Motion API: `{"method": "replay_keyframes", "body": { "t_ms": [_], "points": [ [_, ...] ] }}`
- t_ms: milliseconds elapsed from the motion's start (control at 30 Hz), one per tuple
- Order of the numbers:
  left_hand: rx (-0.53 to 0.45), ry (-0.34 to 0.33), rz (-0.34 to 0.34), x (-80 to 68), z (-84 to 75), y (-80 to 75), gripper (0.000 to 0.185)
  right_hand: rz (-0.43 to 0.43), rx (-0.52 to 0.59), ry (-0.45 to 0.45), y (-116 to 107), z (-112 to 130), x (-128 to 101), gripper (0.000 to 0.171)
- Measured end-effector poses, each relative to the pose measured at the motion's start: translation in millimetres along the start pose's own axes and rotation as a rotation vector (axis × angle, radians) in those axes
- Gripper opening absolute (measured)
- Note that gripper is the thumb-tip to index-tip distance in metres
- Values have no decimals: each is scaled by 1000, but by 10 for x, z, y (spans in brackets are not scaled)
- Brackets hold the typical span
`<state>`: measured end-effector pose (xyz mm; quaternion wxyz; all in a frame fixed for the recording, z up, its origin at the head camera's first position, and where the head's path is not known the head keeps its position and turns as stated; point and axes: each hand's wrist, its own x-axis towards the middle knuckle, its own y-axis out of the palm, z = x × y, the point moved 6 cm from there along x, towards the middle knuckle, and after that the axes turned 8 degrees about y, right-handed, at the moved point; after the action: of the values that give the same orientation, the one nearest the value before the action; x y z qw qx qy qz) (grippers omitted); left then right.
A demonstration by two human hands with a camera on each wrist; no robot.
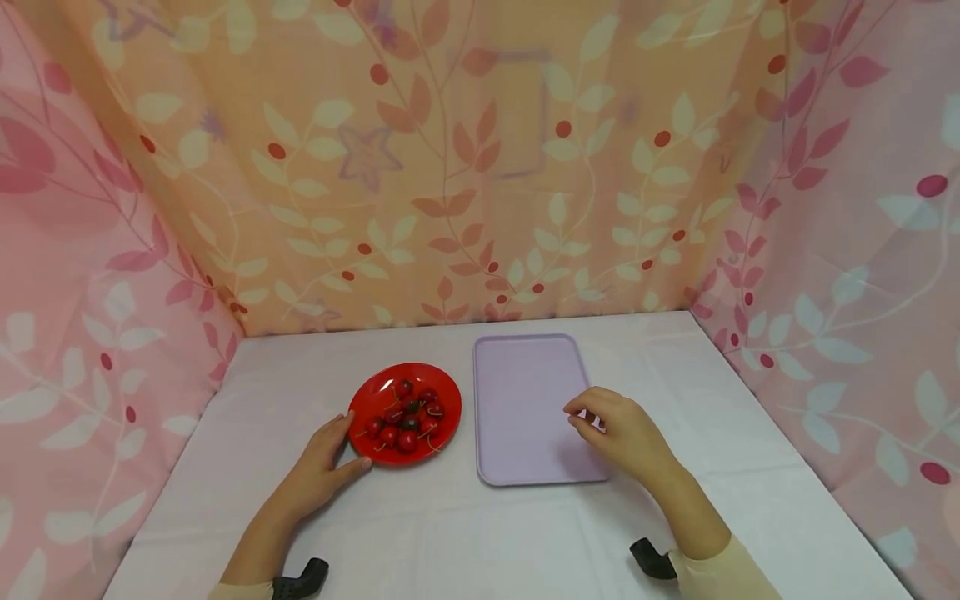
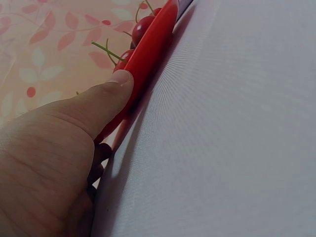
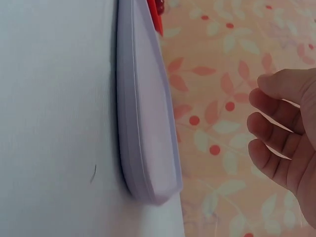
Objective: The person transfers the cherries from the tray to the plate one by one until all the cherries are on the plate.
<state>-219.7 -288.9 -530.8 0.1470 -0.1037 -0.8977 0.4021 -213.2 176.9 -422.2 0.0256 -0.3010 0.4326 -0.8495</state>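
Note:
A round red plate heaped with dark red cherries, some with green stems, sits left of centre on the white table. My left hand holds its left edge, thumb at the near rim and fingers along the side. In the left wrist view that thumb presses the plate's outer wall; the other fingers are partly hidden. Over the right edge of a flat lilac tray hovers my right hand, fingers loosely bent and holding nothing. The right wrist view shows this hand apart from the tray.
White cloth covers the table. Patterned curtains stand at the back and both sides. A black wrist mount shows at the left cuff and another black mount at the right.

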Motion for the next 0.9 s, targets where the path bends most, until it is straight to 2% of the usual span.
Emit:
{"method": "replay_keyframes", "body": {
  "t_ms": [267, 900],
  "points": [
    [9, -6, 5, -33, 29, 13, 96, -57, -19, 30, -73, -235, -115, 22],
    [-3, -6, 4, -15, 0, 19, 96, -99, -109, 95, -269, -581, -200, 19]
  ]
}}
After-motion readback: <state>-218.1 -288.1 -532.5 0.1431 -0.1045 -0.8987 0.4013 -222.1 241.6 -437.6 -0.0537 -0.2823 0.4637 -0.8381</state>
